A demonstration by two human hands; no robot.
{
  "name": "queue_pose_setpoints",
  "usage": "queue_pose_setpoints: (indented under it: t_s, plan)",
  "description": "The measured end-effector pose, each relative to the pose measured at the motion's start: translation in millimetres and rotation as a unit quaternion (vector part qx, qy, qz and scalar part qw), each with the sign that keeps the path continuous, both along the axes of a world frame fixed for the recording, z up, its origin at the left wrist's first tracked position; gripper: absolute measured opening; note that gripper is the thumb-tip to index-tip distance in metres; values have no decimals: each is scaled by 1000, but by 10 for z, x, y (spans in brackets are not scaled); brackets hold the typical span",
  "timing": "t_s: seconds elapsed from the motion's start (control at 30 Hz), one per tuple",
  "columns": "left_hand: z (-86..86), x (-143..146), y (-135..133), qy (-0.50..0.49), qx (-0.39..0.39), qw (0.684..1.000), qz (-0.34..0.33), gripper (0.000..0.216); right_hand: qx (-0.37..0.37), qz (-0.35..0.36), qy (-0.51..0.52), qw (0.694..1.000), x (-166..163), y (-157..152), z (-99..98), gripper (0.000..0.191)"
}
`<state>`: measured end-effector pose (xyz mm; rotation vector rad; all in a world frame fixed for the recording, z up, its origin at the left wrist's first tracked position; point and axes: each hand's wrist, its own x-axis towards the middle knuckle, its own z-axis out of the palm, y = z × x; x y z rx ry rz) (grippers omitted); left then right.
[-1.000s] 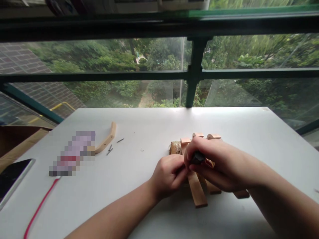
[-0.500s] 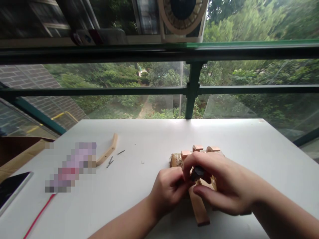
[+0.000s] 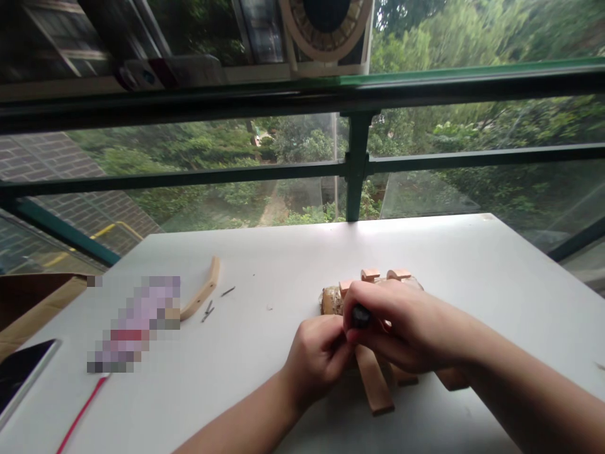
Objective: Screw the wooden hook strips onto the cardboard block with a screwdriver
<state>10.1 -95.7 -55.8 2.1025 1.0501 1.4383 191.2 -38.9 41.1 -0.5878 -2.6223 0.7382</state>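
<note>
On table: cable left, slats right

Cardboard box, red cable, green railing

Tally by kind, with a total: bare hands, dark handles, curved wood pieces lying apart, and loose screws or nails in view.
Left hand, right hand: 2
Dark handle: 1
Curved wood piece: 1
Loose screws or nails: 3
Total: 7
</note>
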Motion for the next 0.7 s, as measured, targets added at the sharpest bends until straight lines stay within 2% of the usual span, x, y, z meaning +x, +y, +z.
queue_pose_setpoints:
  t_s: [0.27,0.5,0.7]
  plan:
    - [2,9,5,-5,4,1000,-14,9,12,-18,-1,1000,0,12,-26,12]
    - [-36,5,-7,-18,-33,999,36,13,0,-8,1,1000,1,-10,-13,8]
    - [-55,7,-3,-24,-40,998,34,22,-24,41,56,997,5,3,-51,17]
